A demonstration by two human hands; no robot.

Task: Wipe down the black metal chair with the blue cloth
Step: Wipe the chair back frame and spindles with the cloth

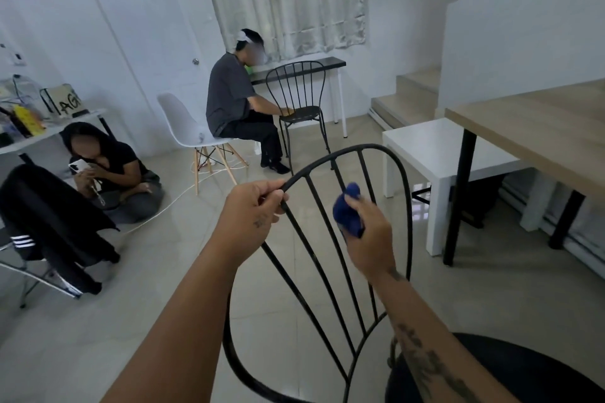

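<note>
**Hand positions**

1. Your left hand (pixel 252 209) grips the top rail of the chair (pixel 530 366) on the rail's left curve. The fingers are curled tight round the black tube.
2. Your right hand (pixel 366 229) holds the cloth (pixel 347 209), bunched into a wad. The fingers are closed round its lower part.
3. The upper part of the cloth sticks out above the fingers. It lies against a spindle in the upper middle of the backrest, just below the top rail. You cannot tell whether it wraps that spindle.
4. Your two hands are near each other at about the same height, with a spindle between them. The seat sits at lower right, partly under your right forearm.

**Count**

- Cloth: one, blue.
- Black metal chairs: two. One is in your hands. The far chair (pixel 301 98) stands well apart, beside the dark surface (pixel 327 64) under the curtain.
- White chair (pixel 183 127): one, on wooden legs.
- Other persons: two. The seated person (pixel 229 95) is on the white chair with a hand on the far chair's seat. The floor person (pixel 118 167) sits at left holding a phone.
- Further surfaces: three. There is a wood surface (pixel 540 127) at right and a white table (pixel 442 147) just beside it. A cluttered white surface (pixel 49 132) is at left.
- Jacket (pixel 49 216): one, black, draped at left.
</note>
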